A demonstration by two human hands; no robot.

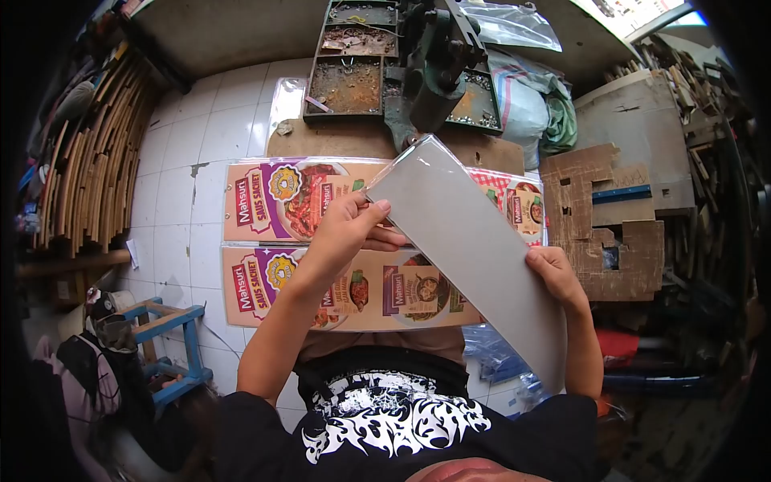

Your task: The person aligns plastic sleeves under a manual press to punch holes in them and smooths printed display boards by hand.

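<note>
A long grey panel (474, 241) with a clear plastic edge slants across the view, its far end just below the dark metal press (438, 80). My left hand (361, 229) grips its left edge near the far end, with the thumb on top and some fingers underneath. On the right edge, lower down, my right hand (554, 273) holds it with the thumb on its face. Beneath lie two printed "Mahsuri" strips, an upper one (255, 229) and a lower one (365, 315), one in front of the other. The panel covers part of both.
Metal trays (345, 88) with small parts flank the press. Cut brown boards (578, 193) lie at the right, beside white and green sacks (518, 104). Stacked boards (104, 169) and a blue frame (191, 345) stand at the left. Plastic sheets (494, 353) lie near my right forearm.
</note>
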